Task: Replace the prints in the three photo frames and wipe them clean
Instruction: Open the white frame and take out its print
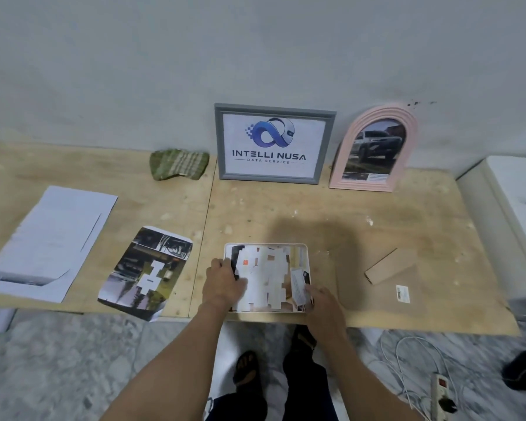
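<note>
Pressing the print into the white frame point(306, 253), my left hand point(225, 284) lay flat, right grip point(319, 299) pinching its corner; careless pushing risked creases.

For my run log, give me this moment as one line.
stage: print swap | left hand, right hand: on white frame lying flat | grey rectangular frame, pink arched frame: upright at wall | green checked cloth: untouched

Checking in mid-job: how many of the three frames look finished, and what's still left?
Two look reassembled: the grey frame and pink arched frame stand against the wall with prints inside. In hand: the white frame lies flat at the table edge, left hand and right hand fitting its print. The green cloth lies untouched; whether any wiping is done cannot be told.
</note>
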